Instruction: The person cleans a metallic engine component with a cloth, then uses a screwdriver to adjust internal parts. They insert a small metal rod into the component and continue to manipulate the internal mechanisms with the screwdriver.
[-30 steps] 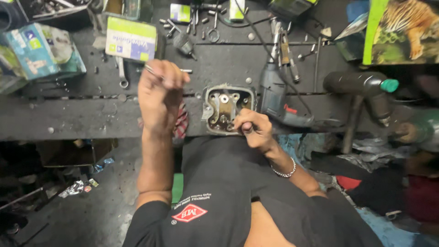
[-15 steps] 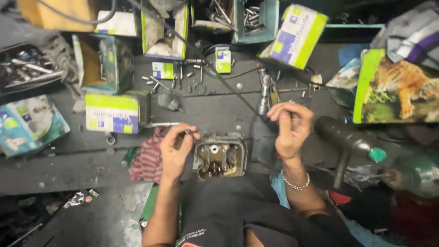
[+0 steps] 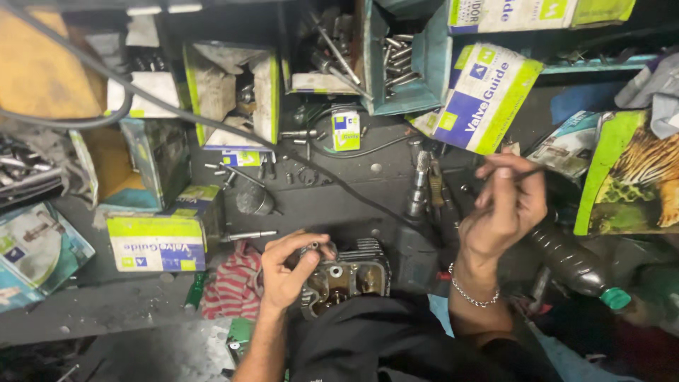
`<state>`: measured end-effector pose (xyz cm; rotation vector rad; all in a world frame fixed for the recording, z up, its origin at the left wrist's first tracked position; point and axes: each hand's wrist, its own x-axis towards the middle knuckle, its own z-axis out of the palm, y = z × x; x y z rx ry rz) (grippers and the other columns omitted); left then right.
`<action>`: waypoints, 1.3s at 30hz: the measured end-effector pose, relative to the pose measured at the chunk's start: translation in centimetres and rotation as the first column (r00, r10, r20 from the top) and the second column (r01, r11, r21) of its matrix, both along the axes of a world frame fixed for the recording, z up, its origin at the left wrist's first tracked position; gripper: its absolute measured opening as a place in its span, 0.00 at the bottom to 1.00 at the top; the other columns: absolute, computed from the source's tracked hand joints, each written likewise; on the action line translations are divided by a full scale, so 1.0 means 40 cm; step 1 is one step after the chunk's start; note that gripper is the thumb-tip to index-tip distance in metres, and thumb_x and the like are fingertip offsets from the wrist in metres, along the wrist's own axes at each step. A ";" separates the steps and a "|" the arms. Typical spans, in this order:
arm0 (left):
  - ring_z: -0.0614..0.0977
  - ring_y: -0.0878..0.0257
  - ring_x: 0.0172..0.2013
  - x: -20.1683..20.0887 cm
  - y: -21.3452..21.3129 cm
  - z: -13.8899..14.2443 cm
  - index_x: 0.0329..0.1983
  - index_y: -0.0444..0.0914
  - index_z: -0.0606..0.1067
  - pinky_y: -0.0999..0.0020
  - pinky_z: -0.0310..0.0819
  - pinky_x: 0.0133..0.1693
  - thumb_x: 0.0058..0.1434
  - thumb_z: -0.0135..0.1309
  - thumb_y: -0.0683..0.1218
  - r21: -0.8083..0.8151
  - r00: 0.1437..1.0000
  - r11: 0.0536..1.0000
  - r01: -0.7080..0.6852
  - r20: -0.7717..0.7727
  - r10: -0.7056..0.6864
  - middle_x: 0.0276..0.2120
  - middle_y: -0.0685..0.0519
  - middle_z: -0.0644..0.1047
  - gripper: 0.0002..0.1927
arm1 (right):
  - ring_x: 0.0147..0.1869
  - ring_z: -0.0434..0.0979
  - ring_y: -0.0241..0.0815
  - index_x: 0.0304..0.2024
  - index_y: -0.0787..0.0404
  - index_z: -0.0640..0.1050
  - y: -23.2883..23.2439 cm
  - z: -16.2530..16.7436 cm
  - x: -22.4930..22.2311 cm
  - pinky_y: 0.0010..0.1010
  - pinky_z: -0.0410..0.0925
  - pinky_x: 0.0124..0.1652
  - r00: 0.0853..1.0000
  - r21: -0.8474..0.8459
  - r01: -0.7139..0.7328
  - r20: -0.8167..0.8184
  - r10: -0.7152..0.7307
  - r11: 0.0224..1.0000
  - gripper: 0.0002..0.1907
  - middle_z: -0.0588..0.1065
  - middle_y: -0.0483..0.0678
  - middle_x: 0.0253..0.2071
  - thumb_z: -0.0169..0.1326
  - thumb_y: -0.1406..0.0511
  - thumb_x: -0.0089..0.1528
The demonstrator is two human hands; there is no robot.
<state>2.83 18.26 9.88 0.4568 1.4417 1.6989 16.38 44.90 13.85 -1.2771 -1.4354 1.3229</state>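
While the left hand (image 3: 286, 272) curls its fingers (image 3: 311, 249) over the top left corner of the metal cylinder head (image 3: 346, 276), that part sits at the workbench's (image 3: 339, 198) near edge. Raised above it to the right, the right hand (image 3: 503, 209) pinches a thin dark rod (image 3: 530, 172) between its fingertips.

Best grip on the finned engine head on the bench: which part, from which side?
Take the engine head by its finned outer walls, coming from the right. The fins give ridged, parallel faces, that side is open, and the left hand already covers the left edge. The right hand is raised, pinching a thin rod.
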 end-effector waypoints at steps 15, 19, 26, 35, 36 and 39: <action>0.80 0.41 0.36 -0.018 0.334 0.222 0.58 0.39 0.72 0.51 0.75 0.36 0.71 0.53 0.43 -0.427 0.709 0.779 0.459 -0.352 -0.611 0.39 0.44 0.76 0.14 | 0.33 0.74 0.43 0.40 0.67 0.77 -0.006 0.151 -0.064 0.49 0.53 0.76 0.762 0.146 -0.585 -0.236 0.603 0.798 0.06 0.71 0.47 0.25 0.48 0.72 0.65; 0.82 0.41 0.41 -0.022 0.419 0.231 0.60 0.43 0.73 0.54 0.78 0.38 0.64 0.52 0.41 -0.268 0.732 0.877 0.398 -0.484 -0.480 0.44 0.42 0.75 0.20 | 0.40 0.78 0.50 0.39 0.69 0.78 0.027 0.204 -0.093 0.55 0.52 0.75 0.728 0.276 -0.646 -0.055 0.683 0.711 0.07 0.75 0.53 0.30 0.48 0.74 0.62; 0.82 0.40 0.39 0.023 0.524 0.203 0.55 0.38 0.74 0.53 0.76 0.34 0.67 0.54 0.42 -0.283 0.752 0.947 0.154 -0.588 -0.298 0.46 0.41 0.79 0.14 | 0.37 0.76 0.46 0.40 0.69 0.79 0.025 0.194 -0.086 0.48 0.65 0.65 0.792 0.291 -0.579 -0.020 0.610 0.761 0.08 0.74 0.53 0.33 0.48 0.74 0.63; 0.82 0.39 0.38 0.017 0.506 0.208 0.50 0.33 0.71 0.49 0.74 0.36 0.71 0.50 0.44 -0.508 0.764 0.842 0.183 -0.465 -0.447 0.38 0.40 0.79 0.09 | 0.42 0.79 0.51 0.46 0.68 0.75 0.017 0.157 -0.051 0.39 0.73 0.47 0.914 0.336 -0.402 0.200 0.353 0.852 0.08 0.76 0.54 0.41 0.44 0.75 0.69; 0.84 0.42 0.38 0.016 0.511 0.216 0.53 0.34 0.70 0.51 0.75 0.37 0.71 0.48 0.44 -0.557 0.829 0.798 0.228 -0.318 -0.459 0.37 0.41 0.81 0.11 | 0.46 0.80 0.56 0.47 0.69 0.75 0.031 0.156 -0.042 0.41 0.73 0.48 0.885 0.286 -0.415 0.348 0.310 0.864 0.09 0.75 0.57 0.46 0.44 0.76 0.68; 0.83 0.42 0.46 0.018 0.534 0.243 0.57 0.33 0.70 0.51 0.76 0.46 0.73 0.47 0.40 -0.453 0.838 0.859 0.237 -0.353 -0.417 0.45 0.37 0.80 0.12 | 0.52 0.80 0.62 0.52 0.70 0.74 0.083 0.130 -0.028 0.44 0.73 0.50 0.756 0.189 -0.529 0.548 0.358 0.827 0.11 0.74 0.58 0.57 0.45 0.75 0.68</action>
